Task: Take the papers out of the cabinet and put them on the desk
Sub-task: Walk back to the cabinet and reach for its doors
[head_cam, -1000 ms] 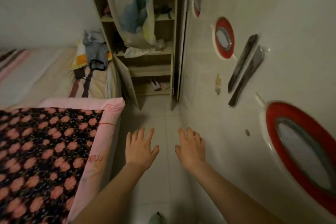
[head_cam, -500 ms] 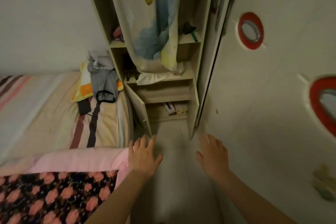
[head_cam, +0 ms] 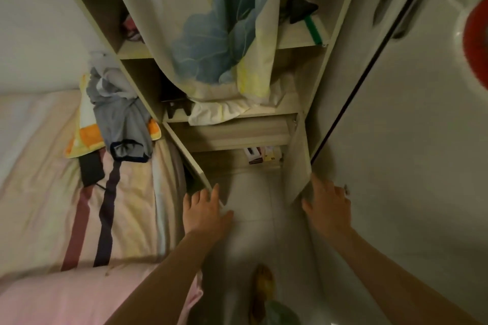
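A tall beige cabinet (head_cam: 298, 140) stands ahead with its two low doors swung open. On its bottom shelf, at the right, lie a few papers or booklets (head_cam: 261, 155), small and blurred. My left hand (head_cam: 204, 210) is spread flat, fingertips at the lower corner of the left door (head_cam: 190, 158). My right hand (head_cam: 327, 203) is spread too, fingers resting against the bottom edge of the right door (head_cam: 297, 166). Neither hand holds anything. No desk is in view.
A pale curtain with a blue pattern (head_cam: 211, 34) hangs over the upper shelves. A bed (head_cam: 52, 179) with piled clothes (head_cam: 118, 113) fills the left. A white wardrobe door with red rings (head_cam: 422, 140) lines the right. Tiled floor runs between; something yellowish (head_cam: 264, 282) lies near my feet.
I have moved forward along the aisle and the cabinet is much closer. Both hands have reached the edges of the low doors; the patterned blanket has dropped out of view.
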Demonstrator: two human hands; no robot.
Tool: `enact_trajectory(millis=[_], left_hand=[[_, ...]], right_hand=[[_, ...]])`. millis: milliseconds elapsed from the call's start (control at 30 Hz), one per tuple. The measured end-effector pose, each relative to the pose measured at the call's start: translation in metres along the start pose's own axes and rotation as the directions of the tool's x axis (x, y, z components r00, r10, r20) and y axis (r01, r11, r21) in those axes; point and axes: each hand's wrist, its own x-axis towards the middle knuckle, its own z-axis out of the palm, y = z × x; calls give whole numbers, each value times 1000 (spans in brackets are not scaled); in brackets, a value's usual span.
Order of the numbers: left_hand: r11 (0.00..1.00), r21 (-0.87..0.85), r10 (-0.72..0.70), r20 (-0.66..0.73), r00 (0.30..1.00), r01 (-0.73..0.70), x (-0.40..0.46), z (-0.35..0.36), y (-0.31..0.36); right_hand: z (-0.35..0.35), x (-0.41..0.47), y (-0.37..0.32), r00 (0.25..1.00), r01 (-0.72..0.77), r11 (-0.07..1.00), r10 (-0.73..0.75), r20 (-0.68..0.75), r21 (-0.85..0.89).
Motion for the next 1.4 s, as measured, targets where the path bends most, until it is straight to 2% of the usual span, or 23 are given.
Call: enact_trajectory(millis=[167, 367, 467, 533, 600, 700, 800, 900, 1033, 1167, 1300, 1400], left_hand=[[997, -11, -76, 67, 995, 76, 77, 19, -2], [946, -118, -285, 132, 949, 301, 157, 54, -21], [932, -136, -311, 182, 933, 337, 183, 68, -27], [932, -191, -269, 209, 940, 309, 193, 75, -30], [936, -235, -222, 186, 957, 263, 196, 80, -35], [917, -308, -235, 98, 967, 254, 195, 86, -47], [887, -380, -243, 105, 964, 264, 195, 88, -53], [872, -436, -206, 91, 974, 225, 204, 86, -49], [810, -546, -182, 107, 977, 211, 234, 79, -34], [881, -463, -71, 73, 995, 97, 270, 86, -26], [955, -296, 50, 64, 997, -29, 294, 90, -27], [973, -215, 110, 118, 987, -83, 311, 86, -31]], right_hand=[[24, 87, 7, 995, -54, 998, 55, 84, -9], [69, 171, 16, 965, -215, 976, 207, 158, 33], [89, 196, 21, 940, -291, 956, 277, 202, 46], [98, 204, 24, 939, -297, 948, 269, 213, 115], [106, 207, 25, 956, -240, 952, 198, 215, 192], [112, 208, 25, 977, -174, 958, 138, 165, 230], [117, 206, 18, 982, -134, 953, 90, 167, 273], [125, 211, -9, 977, -142, 914, 67, 204, 380], [134, 222, -62, 985, -103, 924, 44, 164, 368], [141, 239, -88, 992, -38, 936, -6, 123, 350], [142, 258, -94, 995, 39, 994, -48, 89, 101], [142, 278, -100, 986, 150, 989, -150, 76, 9]])
